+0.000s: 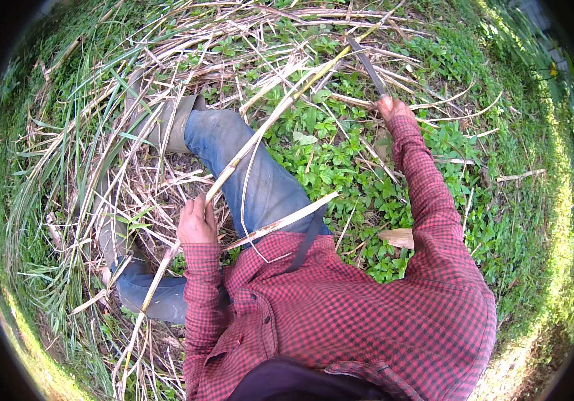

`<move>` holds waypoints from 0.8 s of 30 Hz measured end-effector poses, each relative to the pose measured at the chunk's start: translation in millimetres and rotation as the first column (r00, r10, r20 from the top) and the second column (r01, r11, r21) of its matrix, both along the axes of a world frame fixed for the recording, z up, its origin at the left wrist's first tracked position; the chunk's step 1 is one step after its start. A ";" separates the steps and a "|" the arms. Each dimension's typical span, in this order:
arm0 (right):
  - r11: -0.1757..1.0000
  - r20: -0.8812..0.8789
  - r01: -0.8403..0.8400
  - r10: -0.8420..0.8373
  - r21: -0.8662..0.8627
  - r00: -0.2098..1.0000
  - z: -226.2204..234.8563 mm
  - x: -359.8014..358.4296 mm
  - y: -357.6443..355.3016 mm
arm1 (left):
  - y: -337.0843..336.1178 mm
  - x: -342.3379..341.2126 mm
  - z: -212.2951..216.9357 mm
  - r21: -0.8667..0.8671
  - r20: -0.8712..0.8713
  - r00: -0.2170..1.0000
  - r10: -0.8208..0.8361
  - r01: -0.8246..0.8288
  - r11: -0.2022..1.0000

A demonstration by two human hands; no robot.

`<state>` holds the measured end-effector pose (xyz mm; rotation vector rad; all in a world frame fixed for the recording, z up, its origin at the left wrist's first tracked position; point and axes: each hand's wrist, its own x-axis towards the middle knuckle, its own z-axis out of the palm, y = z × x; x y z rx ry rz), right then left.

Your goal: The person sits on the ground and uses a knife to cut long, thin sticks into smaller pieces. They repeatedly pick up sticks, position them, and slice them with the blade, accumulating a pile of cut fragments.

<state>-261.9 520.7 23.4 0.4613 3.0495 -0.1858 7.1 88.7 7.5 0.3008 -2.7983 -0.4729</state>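
— While the left hand (196, 224) sits low by the knee, what has it got?

— Its fingers (192, 208) are wrapped around a long pale cane stalk (263, 127). The stalk runs up and to the right from that grip, across the blue trouser leg (253, 174), and its far end reaches the upper middle of the view. Its lower end passes down behind the hand, toward the other knee.

— And the right hand (388, 107)?

— Stretched out well ahead on a straight arm in a red checked sleeve (427, 194). It is clenched on the handle of a long dark blade (367, 65), which points up and to the left.

— Does the blade meet the stalk?

— The blade's tip and the stalk's upper end come together near the top of the view; whether they actually touch I cannot tell.

— What lies about them?

— Dry straw-coloured stalks (166, 87) are strewn in a tangle across the ground, thickest on the left. Green leafy plants (340, 174) cover the ground between the leg and the right arm. A grey rubber boot (170, 123) shows on the raised leg. A second pale strip (287, 219) lies across the thigh, just above the shirt.
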 end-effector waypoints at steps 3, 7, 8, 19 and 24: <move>0.996 0.067 -0.084 0.082 0.028 0.994 3.3 1.5 18.7 | -30.6 0.0 8.8 0.356 0.342 0.928 -0.149 0.018 0.934; 0.998 0.036 -0.052 0.051 0.034 0.998 -19.8 22.1 19.1 | -90.6 20.4 17.9 0.832 0.532 0.673 -0.513 -0.305 0.463; 0.998 -0.013 -0.052 0.053 0.027 0.999 -29.2 19.3 18.6 | -106.3 24.2 23.3 0.871 0.490 0.608 -0.625 -0.379 0.313; 0.844 0.151 -0.535 0.531 -0.014 0.834 19.9 91.5 -76.2 | -13.1 37.7 40.8 -0.071 0.232 0.973 0.005 0.012 0.997; 0.993 0.007 -0.099 0.100 -0.067 0.995 -10.2 -11.9 -22.5 | -5.4 36.1 20.3 -0.061 0.189 0.982 -0.008 0.020 0.998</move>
